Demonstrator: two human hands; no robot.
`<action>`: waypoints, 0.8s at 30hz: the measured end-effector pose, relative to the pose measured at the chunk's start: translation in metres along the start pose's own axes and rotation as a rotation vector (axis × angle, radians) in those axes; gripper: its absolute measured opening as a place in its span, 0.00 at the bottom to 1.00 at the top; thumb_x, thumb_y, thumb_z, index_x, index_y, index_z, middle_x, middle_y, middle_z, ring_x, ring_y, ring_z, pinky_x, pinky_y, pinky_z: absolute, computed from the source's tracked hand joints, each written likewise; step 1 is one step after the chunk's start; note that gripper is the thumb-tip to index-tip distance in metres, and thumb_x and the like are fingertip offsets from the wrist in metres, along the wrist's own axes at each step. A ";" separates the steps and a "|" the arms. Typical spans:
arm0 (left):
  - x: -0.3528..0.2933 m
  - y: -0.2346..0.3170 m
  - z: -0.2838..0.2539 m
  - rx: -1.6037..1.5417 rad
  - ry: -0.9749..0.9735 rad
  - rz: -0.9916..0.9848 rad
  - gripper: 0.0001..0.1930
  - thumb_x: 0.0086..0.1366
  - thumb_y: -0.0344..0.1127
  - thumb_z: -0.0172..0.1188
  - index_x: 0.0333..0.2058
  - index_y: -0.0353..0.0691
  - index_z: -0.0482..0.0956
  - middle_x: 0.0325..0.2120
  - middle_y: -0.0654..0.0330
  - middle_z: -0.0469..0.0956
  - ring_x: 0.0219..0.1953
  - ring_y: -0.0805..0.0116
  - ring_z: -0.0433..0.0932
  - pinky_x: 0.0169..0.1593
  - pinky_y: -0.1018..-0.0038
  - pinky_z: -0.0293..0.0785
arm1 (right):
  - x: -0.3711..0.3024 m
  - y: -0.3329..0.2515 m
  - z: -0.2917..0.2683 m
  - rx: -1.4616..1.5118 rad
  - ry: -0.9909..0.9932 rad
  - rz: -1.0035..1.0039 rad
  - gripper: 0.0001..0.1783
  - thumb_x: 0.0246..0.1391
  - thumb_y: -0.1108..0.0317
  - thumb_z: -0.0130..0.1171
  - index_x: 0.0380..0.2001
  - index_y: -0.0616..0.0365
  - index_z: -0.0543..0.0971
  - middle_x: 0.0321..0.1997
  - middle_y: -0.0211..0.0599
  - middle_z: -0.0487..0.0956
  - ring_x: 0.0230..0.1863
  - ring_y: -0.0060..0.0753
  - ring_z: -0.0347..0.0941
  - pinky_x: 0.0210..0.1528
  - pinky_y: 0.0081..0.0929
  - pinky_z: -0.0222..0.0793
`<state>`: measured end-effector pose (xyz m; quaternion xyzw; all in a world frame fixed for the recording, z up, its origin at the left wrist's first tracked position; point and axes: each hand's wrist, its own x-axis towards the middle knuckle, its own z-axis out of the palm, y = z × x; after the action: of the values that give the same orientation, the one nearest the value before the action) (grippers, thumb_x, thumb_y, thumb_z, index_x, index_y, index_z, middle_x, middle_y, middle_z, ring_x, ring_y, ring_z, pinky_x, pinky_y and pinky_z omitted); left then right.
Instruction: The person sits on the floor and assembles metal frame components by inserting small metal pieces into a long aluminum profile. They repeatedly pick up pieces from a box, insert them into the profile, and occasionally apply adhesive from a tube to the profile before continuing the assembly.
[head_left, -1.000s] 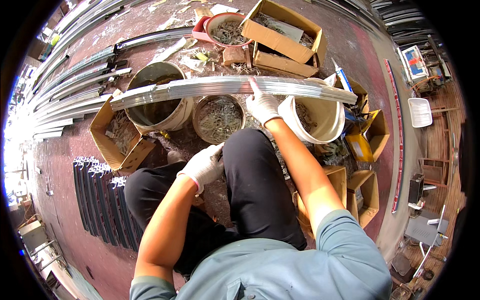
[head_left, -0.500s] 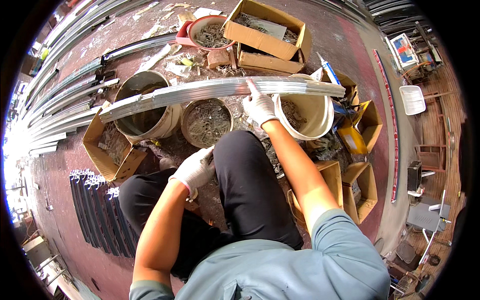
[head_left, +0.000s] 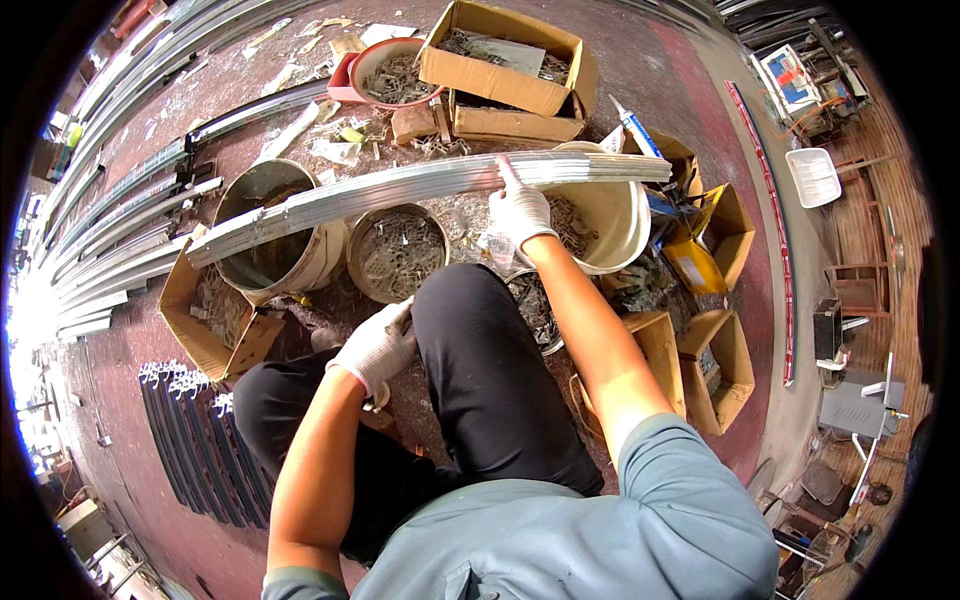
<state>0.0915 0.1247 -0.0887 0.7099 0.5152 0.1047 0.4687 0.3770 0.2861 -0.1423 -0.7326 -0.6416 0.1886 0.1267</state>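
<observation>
Across the bucket mouths: a bundle of silver metal strips (head_left: 420, 186) is laid, one end over the left bucket (head_left: 325, 250), the other past the right bucket (head_left: 625, 225); it seems borne by the rims.
Right hand: gloved right hand (head_left: 522, 212) is placed at the bundle, bare index fingertip set on the strips; whether anything is gripped cannot be told.
Left hand: gloved left hand (head_left: 376, 343) is rested against the right knee (head_left: 440, 290), fingers loosely bent; nothing held can be seen, palm side hidden.
Bundle progress: strips are gathered side by side, so grouping is judged done; no clips are seen fitted along them. What is left cannot be judged from this view.
Pan: metal clips (head_left: 400, 255) are heaped in the round pan (head_left: 353, 262) between the buckets.
Dark strips: dark strips (head_left: 205, 450) are ranged on the floor at left, white bits at their far ends.
Cartridge and yellow box: blue label is seen on the cartridge (head_left: 638, 135), print on the yellow box (head_left: 690, 270); no wording can be made out.
</observation>
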 end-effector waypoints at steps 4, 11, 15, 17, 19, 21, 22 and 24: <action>-0.003 0.010 -0.002 -0.027 0.041 0.025 0.17 0.66 0.27 0.61 0.53 0.36 0.78 0.48 0.50 0.83 0.51 0.64 0.80 0.55 0.69 0.74 | 0.003 0.007 -0.002 0.059 0.074 0.047 0.40 0.56 0.60 0.51 0.73 0.35 0.59 0.33 0.56 0.83 0.37 0.57 0.82 0.47 0.51 0.75; -0.002 0.007 -0.001 -0.044 0.023 0.007 0.19 0.66 0.28 0.61 0.56 0.38 0.76 0.48 0.49 0.82 0.51 0.59 0.80 0.55 0.68 0.74 | 0.000 0.034 -0.013 0.043 0.073 0.103 0.39 0.56 0.61 0.50 0.73 0.37 0.60 0.39 0.58 0.83 0.40 0.57 0.81 0.47 0.50 0.75; -0.001 0.003 0.002 -0.047 -0.002 0.015 0.23 0.67 0.31 0.60 0.60 0.42 0.73 0.50 0.46 0.80 0.52 0.50 0.80 0.56 0.65 0.75 | 0.003 0.040 -0.017 0.068 0.131 0.115 0.38 0.56 0.61 0.50 0.73 0.38 0.61 0.39 0.58 0.83 0.40 0.57 0.81 0.48 0.51 0.74; -0.001 0.007 0.000 -0.056 -0.004 0.004 0.22 0.67 0.31 0.60 0.60 0.41 0.74 0.50 0.46 0.80 0.52 0.50 0.80 0.55 0.65 0.75 | 0.009 0.047 -0.023 0.097 0.148 0.165 0.38 0.56 0.61 0.50 0.72 0.40 0.61 0.39 0.58 0.83 0.41 0.57 0.81 0.48 0.51 0.74; -0.002 0.012 -0.003 -0.040 -0.004 0.007 0.22 0.67 0.31 0.60 0.59 0.41 0.74 0.50 0.46 0.80 0.52 0.50 0.80 0.55 0.66 0.75 | 0.012 0.057 -0.026 0.093 0.184 0.152 0.38 0.56 0.61 0.50 0.72 0.41 0.62 0.39 0.58 0.83 0.41 0.57 0.81 0.48 0.51 0.73; -0.004 0.021 -0.007 -0.058 -0.009 0.004 0.21 0.67 0.31 0.60 0.59 0.40 0.74 0.50 0.46 0.81 0.52 0.51 0.80 0.55 0.66 0.75 | 0.011 0.066 -0.028 0.078 0.161 0.131 0.38 0.56 0.60 0.50 0.72 0.42 0.62 0.37 0.57 0.83 0.41 0.58 0.81 0.48 0.51 0.73; -0.005 0.025 -0.010 -0.065 -0.009 0.002 0.21 0.67 0.31 0.60 0.59 0.40 0.74 0.49 0.46 0.81 0.52 0.51 0.80 0.56 0.66 0.75 | 0.012 0.070 -0.027 0.080 0.164 0.117 0.38 0.56 0.61 0.50 0.72 0.42 0.62 0.37 0.58 0.83 0.41 0.59 0.81 0.47 0.52 0.73; -0.004 0.019 -0.008 -0.049 -0.016 -0.026 0.21 0.67 0.31 0.60 0.59 0.39 0.74 0.50 0.47 0.81 0.52 0.52 0.80 0.56 0.66 0.75 | 0.013 0.077 -0.026 0.086 0.170 0.089 0.38 0.56 0.61 0.50 0.72 0.42 0.62 0.37 0.58 0.83 0.40 0.60 0.81 0.47 0.53 0.73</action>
<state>0.0965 0.1257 -0.0682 0.6921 0.5179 0.1053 0.4916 0.4580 0.2893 -0.1532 -0.7676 -0.5869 0.1585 0.2032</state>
